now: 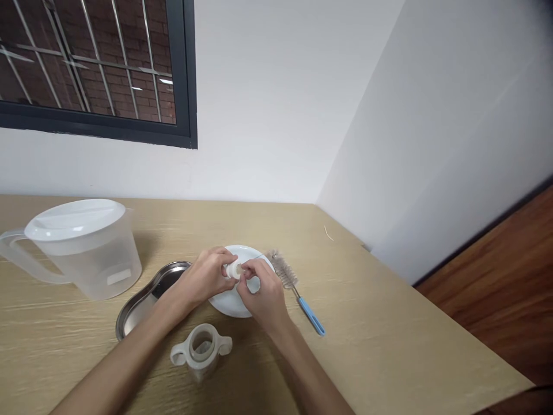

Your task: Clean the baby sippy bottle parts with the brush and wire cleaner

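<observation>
Above a white bowl (233, 304), my left hand (211, 274) grips a small white bottle collar (233, 270) between thumb and fingers. My right hand (264, 291) is closed in a pinch on the pale, translucent teat (242, 268) that sticks out of the collar's right side. The fingertips partly hide the teat. Nearer to me, between my forearms, a baby bottle (201, 353) with two side handles stands upright without a lid. Just right of the bowl lies a bottle brush (310, 314) with grey-white bristles and a blue handle.
A lidded, translucent plastic pitcher (86, 253) stands at the left. The steel kidney tray (129, 311) lies partly under my left forearm. A short white strip (328, 233) rests farther back on the wooden table (375, 340). Walls border the table behind and at right.
</observation>
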The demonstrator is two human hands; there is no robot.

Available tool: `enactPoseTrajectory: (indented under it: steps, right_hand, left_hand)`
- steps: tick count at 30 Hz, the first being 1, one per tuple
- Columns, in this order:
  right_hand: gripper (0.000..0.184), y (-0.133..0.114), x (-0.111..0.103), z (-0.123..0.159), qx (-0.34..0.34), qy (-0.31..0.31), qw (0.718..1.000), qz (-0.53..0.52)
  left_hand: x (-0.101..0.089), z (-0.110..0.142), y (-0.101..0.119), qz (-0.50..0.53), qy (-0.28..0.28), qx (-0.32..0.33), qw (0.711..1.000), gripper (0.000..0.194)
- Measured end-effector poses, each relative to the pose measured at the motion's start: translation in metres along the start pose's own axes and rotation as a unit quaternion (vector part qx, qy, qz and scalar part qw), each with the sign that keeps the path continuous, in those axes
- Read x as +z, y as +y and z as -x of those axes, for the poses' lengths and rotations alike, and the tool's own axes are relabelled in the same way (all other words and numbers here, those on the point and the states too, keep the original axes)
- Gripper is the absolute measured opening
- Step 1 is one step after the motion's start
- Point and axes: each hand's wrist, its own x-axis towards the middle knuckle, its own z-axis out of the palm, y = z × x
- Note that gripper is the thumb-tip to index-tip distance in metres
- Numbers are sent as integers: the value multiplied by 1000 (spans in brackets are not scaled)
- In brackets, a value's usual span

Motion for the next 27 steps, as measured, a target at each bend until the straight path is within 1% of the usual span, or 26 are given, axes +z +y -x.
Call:
enactPoseTrajectory:
  steps: [2,4,6,7,9,11,14,17,20,24,27]
  right_hand:
    - [25,-1,-1,0,-2,7,1000,7]
    - [30,-2,-1,0,0,16,1000,18]
    - [35,-2,-1,1,8,28,999,27]
    - [34,-2,-1,1,11,31,999,29]
    - [28,-2,0,1,5,28,999,26]
    - [21,-2,0,2,-12,24,999,23]
    - [19,-1,3,4,-26,20,999,18]
    - [16,-1,6,7,-25,4,1000,4]
    - [17,-2,9,9,-22,0,1000,1]
    - [15,-4,6,8,-16,20,1000,12]
    - [8,-3,-3,3,5,54,998,23]
  left_hand:
    - [-2,0,1,-5,-1,-7,1000,24]
    - [-4,0,1,-11,-4,-14,1000,25]
    - [-5,1,0,-15,-5,-21,1000,23]
    - [-6,1,0,-18,-5,-23,1000,21]
    - [-7,2,0,-24,-3,-27,999,18]
    - [-6,2,0,-27,-4,-28,999,19]
    - [-6,2,1,-25,-9,-28,999,24]
    - [-6,2,1,-23,-14,-35,999,27]
    - [-10,1,3,-21,-19,-50,998,29]
    - [-16,0,4,-26,-23,-54,998,24]
    - [-20,0,2,-27,-46,-75,996,22]
